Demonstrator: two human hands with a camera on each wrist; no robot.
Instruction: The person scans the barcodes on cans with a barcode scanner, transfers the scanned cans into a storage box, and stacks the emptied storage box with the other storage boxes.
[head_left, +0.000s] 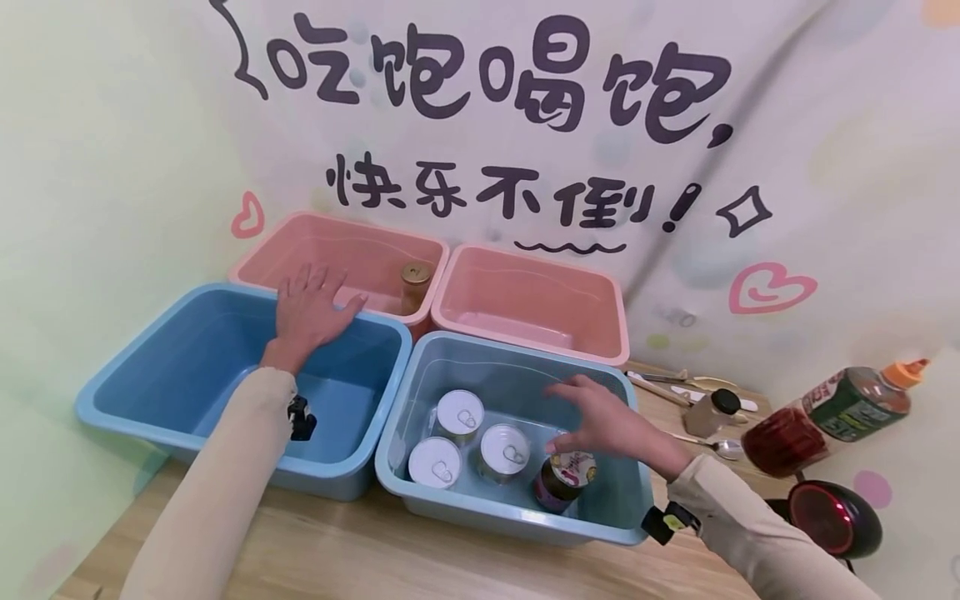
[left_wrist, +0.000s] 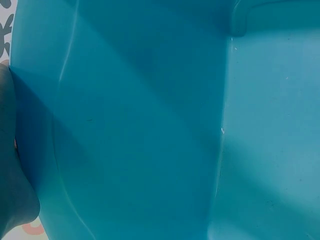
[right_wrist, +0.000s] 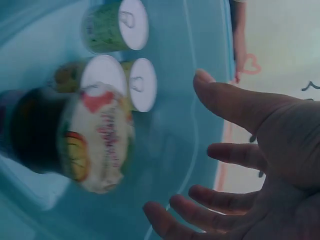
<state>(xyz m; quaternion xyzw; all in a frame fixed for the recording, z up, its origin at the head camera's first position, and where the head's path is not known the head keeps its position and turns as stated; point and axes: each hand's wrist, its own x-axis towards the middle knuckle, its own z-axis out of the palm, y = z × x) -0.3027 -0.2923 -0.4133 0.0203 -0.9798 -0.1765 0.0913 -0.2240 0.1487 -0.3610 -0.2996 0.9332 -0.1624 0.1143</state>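
Note:
My left hand (head_left: 309, 312) reaches over the far rim of the left blue tub (head_left: 142, 429), fingers extended above the left pink tub (head_left: 255, 254). A gold-lidded can (head_left: 415, 283) stands in that pink tub, to the right of the hand. Above the right blue tub (head_left: 517, 518), my right hand (head_left: 603, 419) has its fingers spread and holds nothing. Just below it is a dark jar (head_left: 558, 483) with a printed paper top (right_wrist: 100, 137). Three pull-tab cans with white lids, among them a green can (right_wrist: 107, 27), stand left of the jar.
The right pink tub (head_left: 528, 300) stands behind the right blue one. To the right lie a black-capped jar (head_left: 712, 412), a spoon (head_left: 723, 448) and other utensils. A sauce bottle (head_left: 832, 417) with an orange cap and a black round device (head_left: 835, 518) are farther right.

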